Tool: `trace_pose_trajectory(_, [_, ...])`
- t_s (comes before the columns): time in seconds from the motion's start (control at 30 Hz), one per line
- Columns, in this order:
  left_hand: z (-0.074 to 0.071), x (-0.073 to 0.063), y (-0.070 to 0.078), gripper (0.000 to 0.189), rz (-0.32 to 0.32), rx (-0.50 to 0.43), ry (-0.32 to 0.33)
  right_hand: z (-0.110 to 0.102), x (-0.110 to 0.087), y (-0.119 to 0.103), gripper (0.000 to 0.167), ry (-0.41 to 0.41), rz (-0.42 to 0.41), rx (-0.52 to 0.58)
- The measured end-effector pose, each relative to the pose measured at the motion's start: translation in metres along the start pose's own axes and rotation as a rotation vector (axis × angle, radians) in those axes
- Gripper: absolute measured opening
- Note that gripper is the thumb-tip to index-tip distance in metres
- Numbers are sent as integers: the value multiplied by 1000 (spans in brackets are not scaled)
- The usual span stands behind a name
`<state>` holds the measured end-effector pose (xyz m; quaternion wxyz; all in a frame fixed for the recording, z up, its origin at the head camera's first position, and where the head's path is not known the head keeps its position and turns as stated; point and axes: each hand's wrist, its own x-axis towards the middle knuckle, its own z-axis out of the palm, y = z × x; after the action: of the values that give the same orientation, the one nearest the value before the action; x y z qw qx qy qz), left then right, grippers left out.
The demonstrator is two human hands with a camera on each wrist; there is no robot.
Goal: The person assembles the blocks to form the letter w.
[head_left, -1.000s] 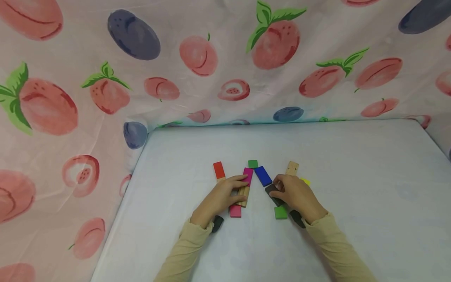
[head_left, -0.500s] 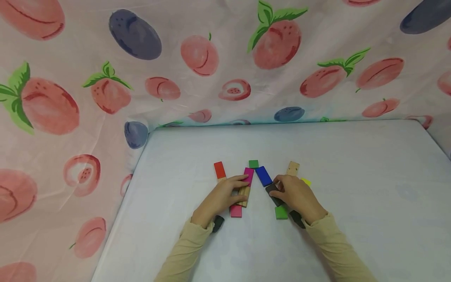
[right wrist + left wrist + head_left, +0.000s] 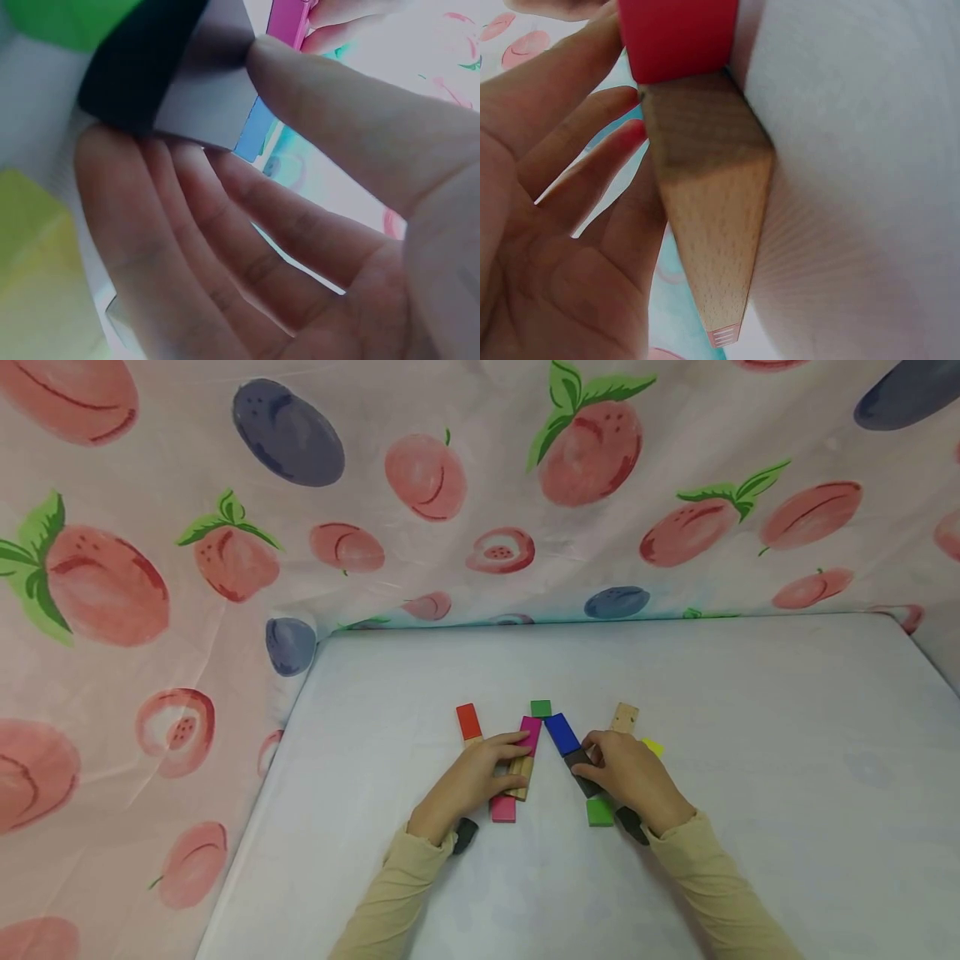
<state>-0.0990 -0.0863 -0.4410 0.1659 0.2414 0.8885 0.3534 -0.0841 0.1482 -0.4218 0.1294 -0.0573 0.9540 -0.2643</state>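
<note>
My right hand (image 3: 633, 772) pinches a dark grey wooden block (image 3: 583, 774), thumb on one side and fingers on the other. In the right wrist view the dark block (image 3: 206, 90) sits between thumb and fingertips. Its far end meets a blue block (image 3: 562, 733); its near end meets a light green block (image 3: 600, 812). My left hand (image 3: 471, 777) rests over the left blocks, its fingertips on a magenta block (image 3: 531, 731) and its thumb on a plain wood block (image 3: 522, 777). In the left wrist view, loosely extended fingers lie beside another plain block (image 3: 712, 187).
A red block (image 3: 468, 721), a pink block (image 3: 503, 810), a small green block (image 3: 541, 708), a natural wood block (image 3: 625, 717) and a yellow block (image 3: 653, 747) lie around the hands on the white table (image 3: 787, 777). Fruit-patterned cloth (image 3: 420, 552) rises behind.
The right fingers have shifted the dark block slightly, so it now lines up with the blue block and the gap between them has closed. My left hand has stayed in place.
</note>
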Motion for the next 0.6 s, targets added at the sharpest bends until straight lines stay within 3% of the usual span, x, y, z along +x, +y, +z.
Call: trace_pose_trajectory(0.6, [0,1,1,51,-1,0,1,-1,-1,0,27,-8,-10,13])
